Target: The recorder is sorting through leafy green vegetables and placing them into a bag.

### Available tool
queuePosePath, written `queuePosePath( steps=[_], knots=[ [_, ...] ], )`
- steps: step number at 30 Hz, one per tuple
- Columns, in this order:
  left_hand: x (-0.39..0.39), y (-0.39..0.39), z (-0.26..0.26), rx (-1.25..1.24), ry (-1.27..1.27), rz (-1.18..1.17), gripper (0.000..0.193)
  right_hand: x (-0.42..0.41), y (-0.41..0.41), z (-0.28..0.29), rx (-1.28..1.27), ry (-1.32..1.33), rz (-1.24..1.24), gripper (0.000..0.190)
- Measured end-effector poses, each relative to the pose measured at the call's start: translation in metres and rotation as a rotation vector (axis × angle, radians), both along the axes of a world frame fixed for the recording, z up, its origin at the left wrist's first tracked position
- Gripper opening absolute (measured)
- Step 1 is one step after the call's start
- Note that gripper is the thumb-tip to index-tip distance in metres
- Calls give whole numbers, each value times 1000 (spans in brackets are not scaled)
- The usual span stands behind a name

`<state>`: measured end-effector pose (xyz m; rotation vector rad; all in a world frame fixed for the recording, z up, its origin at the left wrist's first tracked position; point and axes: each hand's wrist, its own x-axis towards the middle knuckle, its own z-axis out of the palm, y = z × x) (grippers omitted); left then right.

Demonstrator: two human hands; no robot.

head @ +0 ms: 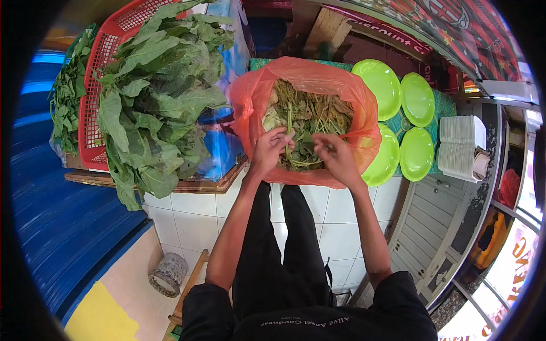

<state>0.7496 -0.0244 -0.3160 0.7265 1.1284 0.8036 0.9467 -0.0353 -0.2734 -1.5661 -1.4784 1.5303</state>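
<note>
My left hand (pixel 269 147) pinches a green plant stem (pixel 289 117) upright between thumb and fingers. Beneath it gapes a red plastic bag (pixel 298 68), its mouth spread wide. Inside lie leafy trimmings and stalks (pixel 328 108), some of them brownish. Just right of the stem, my right hand (pixel 336 157) hovers over the bag with its fingers loosely curled and slightly blurred. A thin pale strand (pixel 308 163) runs towards that hand; whether the fingers hold it is unclear.
Large green leaves (pixel 158 102) spill from a red plastic basket (pixel 91 98) on a wooden board (pixel 200 186) at left. Green plates (pixel 377 89) sit right of the bag, near stacked white foam boxes (pixel 458 145). A bucket (pixel 168 275) stands on the floor.
</note>
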Motion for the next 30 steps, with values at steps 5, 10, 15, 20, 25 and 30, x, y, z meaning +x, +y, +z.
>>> queuePosePath(
  steps=[5,10,15,20,25,30],
  knots=[
    [7,-5,16,130,-96,41,31,-21,37,0,101,133,6,43],
    [1,1,24,267,-136,142,32,-27,43,-15,364,21,268,55],
    [-14,-1,26,311,25,192,33,-25,29,-6,-138,105,455,54],
    [-18,-6,31,266,-78,377,35,-32,0,-16,-284,252,466,41],
    [-16,-2,33,185,-113,340,39,-21,31,-47,-116,88,71,28],
    [-18,-4,29,200,-93,270,41,-50,72,-94,173,-298,-84,29]
  ],
)
